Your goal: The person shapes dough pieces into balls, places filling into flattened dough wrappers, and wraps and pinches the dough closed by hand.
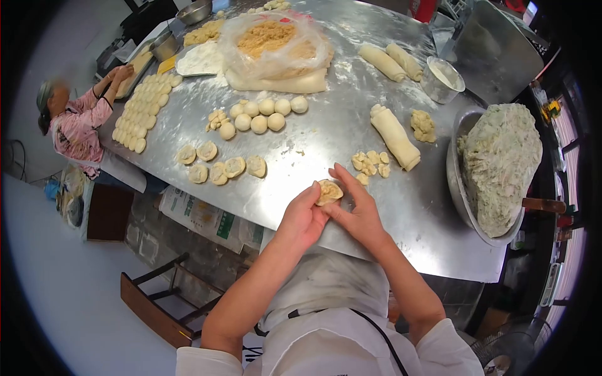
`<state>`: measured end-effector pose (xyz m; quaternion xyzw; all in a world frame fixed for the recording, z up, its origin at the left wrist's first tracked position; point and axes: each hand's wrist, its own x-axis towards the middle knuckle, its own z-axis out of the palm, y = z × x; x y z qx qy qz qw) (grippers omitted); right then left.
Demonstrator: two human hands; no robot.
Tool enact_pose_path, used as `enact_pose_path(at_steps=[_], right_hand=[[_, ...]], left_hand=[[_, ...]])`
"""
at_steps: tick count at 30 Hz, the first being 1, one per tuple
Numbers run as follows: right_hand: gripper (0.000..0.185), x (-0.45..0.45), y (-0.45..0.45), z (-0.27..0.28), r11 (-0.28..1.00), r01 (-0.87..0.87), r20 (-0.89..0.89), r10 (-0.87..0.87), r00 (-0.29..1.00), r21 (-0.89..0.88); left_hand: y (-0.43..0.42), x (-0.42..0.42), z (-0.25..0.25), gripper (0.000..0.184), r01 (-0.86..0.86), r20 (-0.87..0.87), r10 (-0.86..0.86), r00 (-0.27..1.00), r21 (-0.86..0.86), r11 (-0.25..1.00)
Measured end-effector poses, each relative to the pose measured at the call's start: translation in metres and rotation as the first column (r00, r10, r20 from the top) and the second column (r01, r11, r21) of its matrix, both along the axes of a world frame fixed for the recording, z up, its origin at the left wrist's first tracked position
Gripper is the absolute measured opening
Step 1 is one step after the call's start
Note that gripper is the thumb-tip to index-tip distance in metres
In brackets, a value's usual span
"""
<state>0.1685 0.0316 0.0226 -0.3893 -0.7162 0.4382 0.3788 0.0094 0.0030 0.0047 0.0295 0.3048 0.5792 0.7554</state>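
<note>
Both of my hands are over the front edge of the steel table, cupped round one small open dough piece (pixel 329 192) with yellowish filling inside. My left hand (pixel 301 216) holds it from the left, thumb at its rim. From the right my right hand (pixel 359 210) grips it with the thumb low, while its index finger points up past it. Just beyond lie small cut dough lumps (pixel 370 164) and a thick dough roll (pixel 395 136). Several flattened dough pieces (pixel 234 167) lie to the left, with round dough balls (pixel 259 115) behind them.
A large bowl (pixel 454 182) heaped with greenish-white mixture (pixel 501 163) stands at the right, a wooden handle jutting out. Farther back are a plastic bag of filling (pixel 269 41), flour (pixel 200 59) and a metal container (pixel 442 80). Another person (pixel 78 128) works at the far left.
</note>
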Motion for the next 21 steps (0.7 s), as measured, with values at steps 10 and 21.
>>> enact_pose_path(at_steps=[10, 21], right_hand=[[0.057, -0.014, 0.0, -0.011, 0.984, -0.177, 0.184, 0.169, 0.968, 0.032], [0.056, -0.007, -0.004, 0.003, 0.918, -0.297, -0.174, 0.258, 0.95, -0.263]], left_hand=[[-0.015, -0.003, 0.028, 0.031, 0.179, -0.385, -0.2, 0.901, -0.091, 0.98], [-0.025, -0.029, 0.052, 0.029, 0.317, 0.074, -0.311, 0.948, -0.095, 0.944]])
